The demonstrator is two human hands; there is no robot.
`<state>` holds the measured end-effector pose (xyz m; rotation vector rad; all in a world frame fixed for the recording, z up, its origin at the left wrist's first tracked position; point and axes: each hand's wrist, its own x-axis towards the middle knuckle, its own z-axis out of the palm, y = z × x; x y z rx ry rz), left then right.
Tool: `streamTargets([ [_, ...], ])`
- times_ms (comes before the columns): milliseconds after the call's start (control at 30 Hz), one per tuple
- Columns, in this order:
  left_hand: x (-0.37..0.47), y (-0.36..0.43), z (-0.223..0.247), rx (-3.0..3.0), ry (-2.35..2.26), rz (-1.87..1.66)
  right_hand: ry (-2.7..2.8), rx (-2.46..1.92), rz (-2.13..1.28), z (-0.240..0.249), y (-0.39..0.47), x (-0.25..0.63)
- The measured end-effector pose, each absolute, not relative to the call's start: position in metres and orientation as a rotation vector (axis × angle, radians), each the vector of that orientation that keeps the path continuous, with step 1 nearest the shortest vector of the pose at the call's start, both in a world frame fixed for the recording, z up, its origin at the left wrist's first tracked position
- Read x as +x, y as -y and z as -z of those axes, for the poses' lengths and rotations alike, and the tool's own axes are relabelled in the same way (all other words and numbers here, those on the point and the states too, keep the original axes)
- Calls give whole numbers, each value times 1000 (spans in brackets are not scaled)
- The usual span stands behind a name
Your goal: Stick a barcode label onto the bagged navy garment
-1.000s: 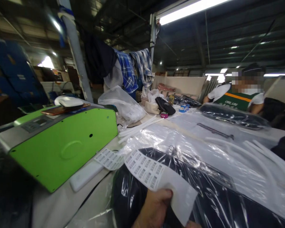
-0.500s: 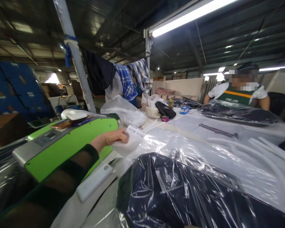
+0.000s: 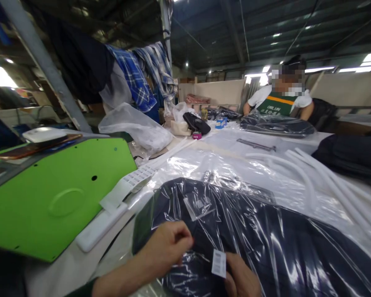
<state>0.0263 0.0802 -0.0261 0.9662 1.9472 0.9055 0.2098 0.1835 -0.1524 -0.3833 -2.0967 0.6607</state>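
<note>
green machine point(image 3: 58, 198) and sticker strip point(image 3: 128, 185) left of bagged garment point(image 3: 266, 239)

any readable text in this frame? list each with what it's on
"OMILUN" (uncertain, small and soft): white letters on the co-worker's green vest.
Small barcode sticker at the right hand: bars and print too small to read.
Label strip beside the green machine: rows of barcodes, unreadable.
Tag inside the bagged dark garment: blurred by plastic glare.
Left hand rests on the bag; nothing else is legible.
</note>
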Motion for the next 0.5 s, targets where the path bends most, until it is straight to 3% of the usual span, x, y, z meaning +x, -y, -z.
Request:
streamTargets([
  [167, 83, -92, 59, 474, -1630, -991, 2197, -278, -455, 154, -189, 212],
  [500, 84, -102, 48, 330, -1653, -1059, 2160, -265, -318, 154, -186, 206],
])
